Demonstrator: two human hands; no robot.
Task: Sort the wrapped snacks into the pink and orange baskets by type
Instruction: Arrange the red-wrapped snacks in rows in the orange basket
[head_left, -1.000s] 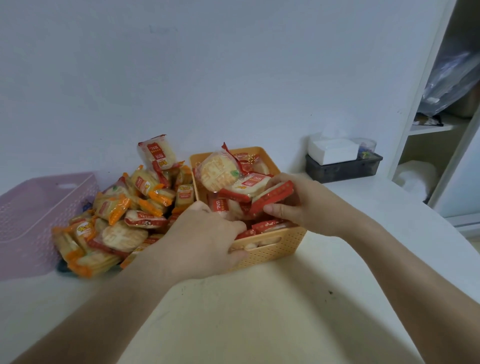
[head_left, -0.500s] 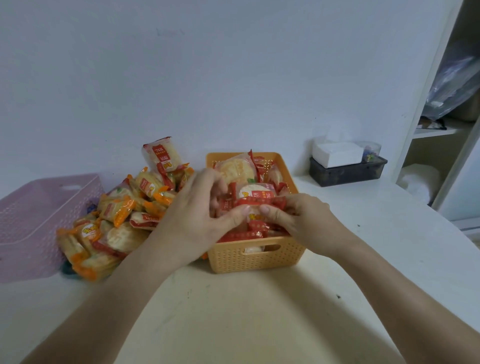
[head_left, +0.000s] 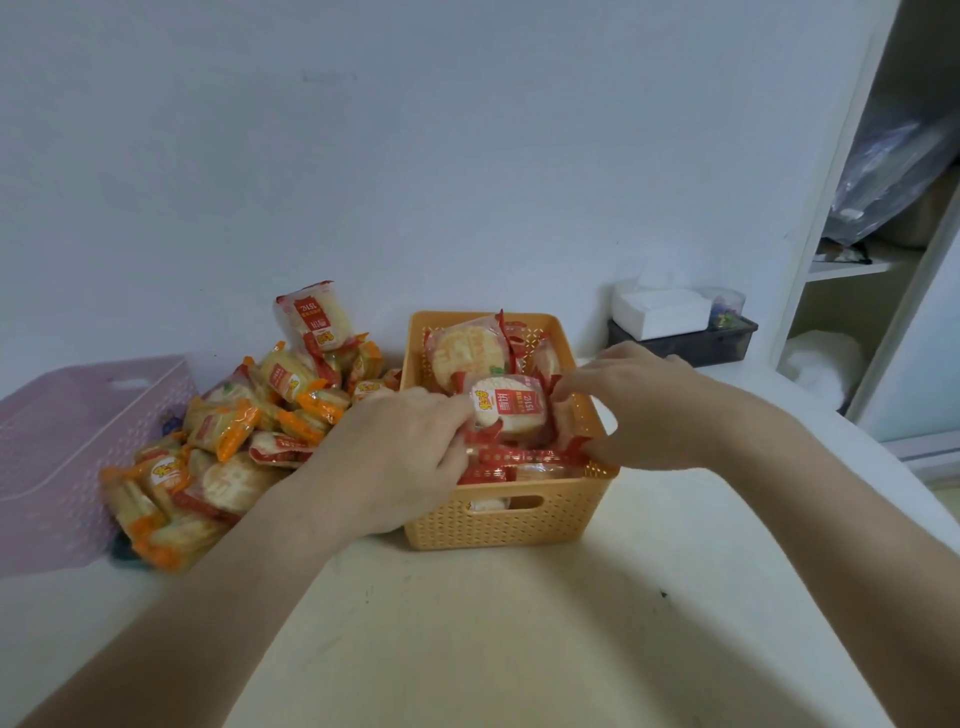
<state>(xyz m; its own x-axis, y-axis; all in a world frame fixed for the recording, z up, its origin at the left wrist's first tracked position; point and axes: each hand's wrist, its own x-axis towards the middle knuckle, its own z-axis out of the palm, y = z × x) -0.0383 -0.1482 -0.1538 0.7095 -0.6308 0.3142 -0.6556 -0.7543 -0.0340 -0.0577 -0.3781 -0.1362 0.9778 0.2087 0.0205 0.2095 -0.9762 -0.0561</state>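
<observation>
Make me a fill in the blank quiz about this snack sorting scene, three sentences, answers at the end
Both hands reach into the ____ basket.
The pile of loose snacks lies between that basket and the ____ basket.
The left hand and right hand pinch a snack whose wrapper has ____ ends.

Answers: orange; pink; red

Both bare forearms reach forward and converge. The left hand (head_left: 400, 457) lies palm down, knuckles up, its fingers (head_left: 447, 410) curled and pinching. The right hand (head_left: 639, 405) faces it, wrist bent slightly, thumb low, fingers bent inward in a pinch.
</observation>
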